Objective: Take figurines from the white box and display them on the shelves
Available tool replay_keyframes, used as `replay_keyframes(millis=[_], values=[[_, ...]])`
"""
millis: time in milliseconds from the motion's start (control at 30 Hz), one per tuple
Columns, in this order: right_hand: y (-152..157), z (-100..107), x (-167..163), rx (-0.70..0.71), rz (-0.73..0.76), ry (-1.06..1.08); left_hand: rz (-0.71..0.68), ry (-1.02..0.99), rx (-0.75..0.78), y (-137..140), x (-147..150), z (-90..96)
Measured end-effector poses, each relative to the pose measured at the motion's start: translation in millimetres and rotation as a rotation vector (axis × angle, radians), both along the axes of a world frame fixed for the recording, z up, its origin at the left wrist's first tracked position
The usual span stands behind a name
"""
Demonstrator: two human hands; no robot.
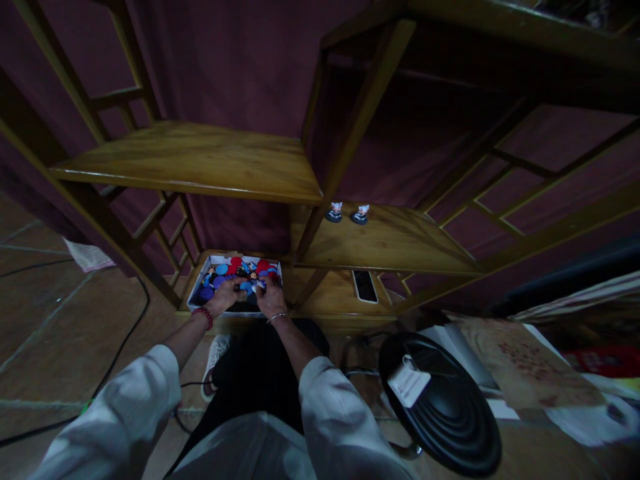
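Both my hands are over a shallow white cardboard box (196, 289) on the lowest shelf. The box is filled with small toy figurines and round red, blue and purple discs. My left hand (224, 298), with a red bead bracelet, is closed with its fingertips on a blue disc (245, 287). My right hand (271, 298), with a thin bangle, pinches a small white-and-purple figurine (260, 285) close beside that disc. Dim light and the fingers hide part of both pieces. Two small figurines (335, 212) on dark round bases stand upright on the middle shelf.
The wooden shelf unit (200, 160) has uprights and boards around my arms. A phone (365, 286) lies on the low shelf, right of the box. A black round stool (450, 407) with a white tag stands at my right. Black cables (131, 333) run across the floor at left.
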State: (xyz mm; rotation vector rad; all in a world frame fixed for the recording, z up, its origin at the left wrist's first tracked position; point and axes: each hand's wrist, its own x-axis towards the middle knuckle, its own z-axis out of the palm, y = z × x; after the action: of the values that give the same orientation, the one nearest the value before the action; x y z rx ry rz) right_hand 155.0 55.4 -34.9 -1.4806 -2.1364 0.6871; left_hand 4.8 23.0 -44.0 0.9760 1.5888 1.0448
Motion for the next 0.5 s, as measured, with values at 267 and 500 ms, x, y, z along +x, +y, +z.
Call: replay_keyframes(millis=[267, 500], values=[[5, -7, 2, 0.053, 0.079, 0.053, -0.041, -0.071, -0.037, -3, 3, 10.5], [5, -5, 3, 0.034, 0.114, 0.031, -0.029, -0.153, -0.032, -6, 4, 16.1]])
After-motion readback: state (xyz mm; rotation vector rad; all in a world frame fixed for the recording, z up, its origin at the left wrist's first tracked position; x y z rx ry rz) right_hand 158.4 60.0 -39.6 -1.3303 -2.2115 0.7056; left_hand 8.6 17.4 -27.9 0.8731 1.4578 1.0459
